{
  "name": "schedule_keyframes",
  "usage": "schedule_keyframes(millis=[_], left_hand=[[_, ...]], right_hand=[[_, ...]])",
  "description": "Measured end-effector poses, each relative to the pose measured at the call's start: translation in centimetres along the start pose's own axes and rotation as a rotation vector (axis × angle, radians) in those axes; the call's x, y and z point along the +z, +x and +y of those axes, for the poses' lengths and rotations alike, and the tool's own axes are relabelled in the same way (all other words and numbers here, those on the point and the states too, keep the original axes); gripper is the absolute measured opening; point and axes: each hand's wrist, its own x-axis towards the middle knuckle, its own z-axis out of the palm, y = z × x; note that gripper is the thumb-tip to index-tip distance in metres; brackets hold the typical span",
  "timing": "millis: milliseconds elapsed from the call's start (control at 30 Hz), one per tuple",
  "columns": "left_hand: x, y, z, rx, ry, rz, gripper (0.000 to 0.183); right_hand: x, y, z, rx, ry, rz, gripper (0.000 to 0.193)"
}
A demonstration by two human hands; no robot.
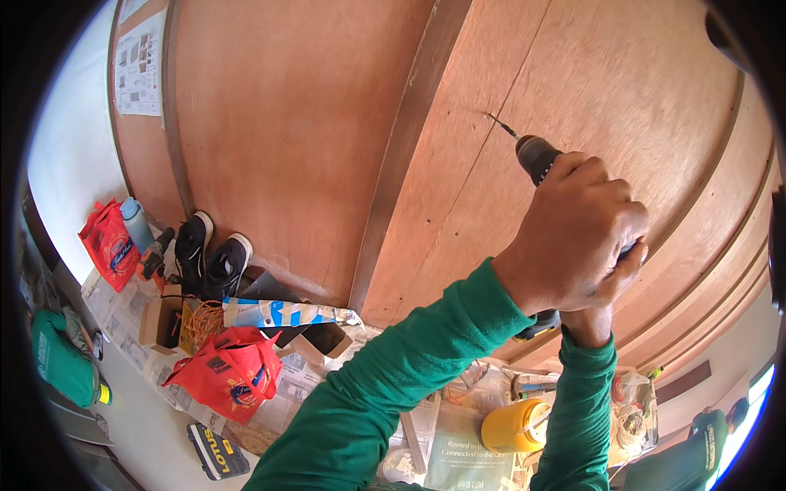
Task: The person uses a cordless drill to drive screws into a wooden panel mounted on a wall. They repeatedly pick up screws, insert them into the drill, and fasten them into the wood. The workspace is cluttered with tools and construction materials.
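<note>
Power drill (536, 157) is pointing its slender bit (503, 125) at the plywood panel (630, 90) beside a seam (468, 176), while both hands (577, 225) are clamping together around its body, presumably steadying it against wobble.

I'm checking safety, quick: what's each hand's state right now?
Left hand: closed, holding the drill.
Right hand: at the drill too, but mostly hidden; its grip cannot be told.

Drill (536, 158) before wall (278, 139), bottle (137, 226) left of shoes (228, 268), tool case (218, 452) left of jug (512, 427)
</note>
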Motion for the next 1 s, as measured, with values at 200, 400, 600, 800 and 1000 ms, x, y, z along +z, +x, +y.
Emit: schedule_keyframes(millis=[200, 400, 600, 800, 1000], left_hand=[[0.2, 0.6, 0.1, -0.021, -0.051, 0.023, 0.012], [0.5, 0.5, 0.2, -0.036, -0.019, 0.019, 0.014], [0.7, 0.5, 0.2, -0.055, -0.016, 0.034, 0.013], [1.1, 0.4, 0.2, -0.056, -0.004, 0.01, 0.011], [1.0, 0.4, 0.0, -0.067, 0.02, -0.006, 0.013]], right_hand=[[-0.5, 0.2, 0.6, -0.124, -0.104, 0.043, 0.032], [-1.0, -0.7, 0.6, -0.17, -0.143, 0.052, 0.034], [-1.4, -0.6, 0.6, -0.189, -0.172, 0.059, 0.036], [-1.1, -0.9, 0.9, -0.195, -0.18, 0.06, 0.039], [-1.4, -0.8, 1.1, -0.172, -0.178, 0.055, 0.041]])
